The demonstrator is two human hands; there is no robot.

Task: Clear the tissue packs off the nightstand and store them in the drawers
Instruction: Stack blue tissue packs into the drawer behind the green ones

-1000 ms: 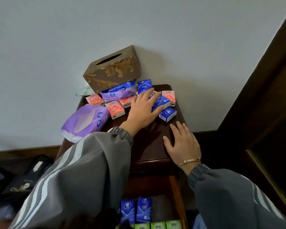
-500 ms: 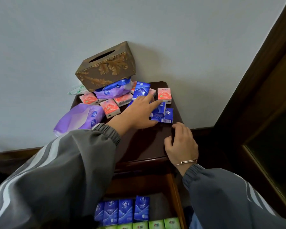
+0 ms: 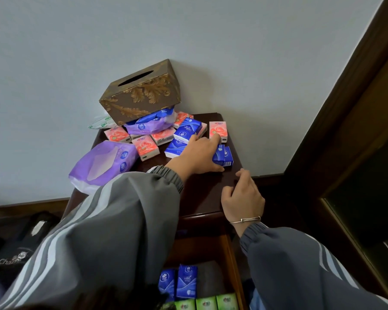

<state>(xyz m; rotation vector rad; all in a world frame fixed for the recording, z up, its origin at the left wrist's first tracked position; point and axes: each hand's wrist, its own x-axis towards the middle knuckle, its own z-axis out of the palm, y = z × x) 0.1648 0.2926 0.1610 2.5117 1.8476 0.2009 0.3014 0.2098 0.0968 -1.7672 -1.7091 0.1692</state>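
Two hands are over a dark wooden nightstand (image 3: 202,198). The left hand (image 3: 199,155) is at the top's three o'clock side, its thumb and fingers curled round small blue tissue packs (image 3: 225,156) lying there. The right hand (image 3: 242,195) rests at five o'clock, fingers loosely curled, holding nothing. Pink packs (image 3: 143,146) and a purple soft pack (image 3: 105,162) crowd nine to twelve o'clock, near a tilted ornate tissue box (image 3: 141,95). At six o'clock, an open drawer (image 3: 232,265) holds blue packs (image 3: 186,280) and green packs (image 3: 226,302).
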